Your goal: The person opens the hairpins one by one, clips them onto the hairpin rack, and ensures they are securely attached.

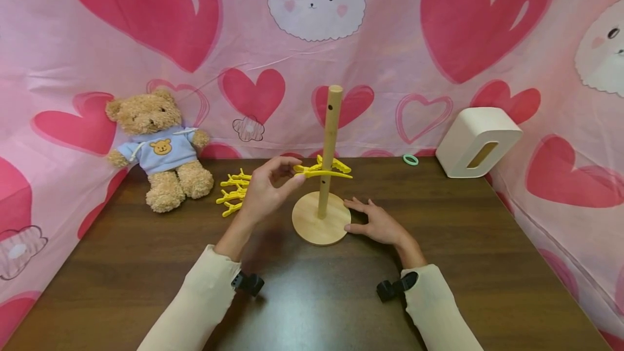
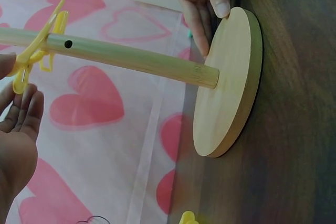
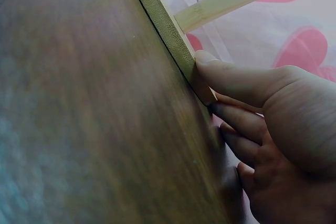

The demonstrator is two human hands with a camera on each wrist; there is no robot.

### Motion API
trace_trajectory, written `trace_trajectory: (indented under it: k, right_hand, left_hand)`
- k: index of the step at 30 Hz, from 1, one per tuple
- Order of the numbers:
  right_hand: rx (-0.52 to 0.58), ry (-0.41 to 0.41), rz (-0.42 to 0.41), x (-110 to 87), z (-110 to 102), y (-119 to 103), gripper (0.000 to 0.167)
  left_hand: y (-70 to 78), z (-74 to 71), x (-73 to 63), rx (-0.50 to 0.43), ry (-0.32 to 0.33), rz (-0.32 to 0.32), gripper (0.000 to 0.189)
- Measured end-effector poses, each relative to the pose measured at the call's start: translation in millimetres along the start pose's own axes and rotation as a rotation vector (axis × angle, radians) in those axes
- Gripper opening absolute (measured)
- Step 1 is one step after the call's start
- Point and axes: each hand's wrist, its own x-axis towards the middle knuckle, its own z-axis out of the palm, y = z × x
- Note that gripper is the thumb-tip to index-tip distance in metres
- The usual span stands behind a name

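A wooden stand (image 1: 332,134) rises from a round base, with small dark holes in its post. About the post, partway up, a yellow hair clip (image 2: 34,56) has its two long prongs on either side. My left hand (image 1: 269,186) pinches the clip's handle end between thumb and fingers. Down at the base's right edge, my right hand (image 1: 382,223) holds the rim, thumb at the upper edge and fingers along the side, as the right wrist view shows. More yellow hair clips (image 1: 234,194) lie on the table to the left, partly hidden behind my left hand.
A teddy bear (image 1: 168,148) in a blue hoodie sits at the back left of the dark wooden table (image 1: 302,307). Toward the back right are a green ring (image 1: 410,160) and a white box (image 1: 463,145) with a slot. A pink heart-patterned cloth (image 1: 390,58) hangs behind.
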Motion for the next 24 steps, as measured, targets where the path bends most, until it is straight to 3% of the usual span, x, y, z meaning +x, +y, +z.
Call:
trace_trajectory:
  k: [9, 19, 24]
  right_hand:
    - [0.009, 0.001, 0.010, 0.0, 0.5, -0.1, 0.068]
    - [0.013, -0.012, 0.047, -1.4, 0.4, -0.6, 0.069]
    - [0.012, -0.008, 0.034, -0.2, 0.1, 0.1, 0.069]
  left_hand:
    - [-1.4, -0.1, -0.4, -0.047, 0.000, -0.041, 0.032]
    - [-0.2, -5.6, -2.1, -0.034, -0.021, -0.092, 0.034]
    - [0.7, -9.2, -3.3, -0.066, 0.005, -0.087, 0.036]
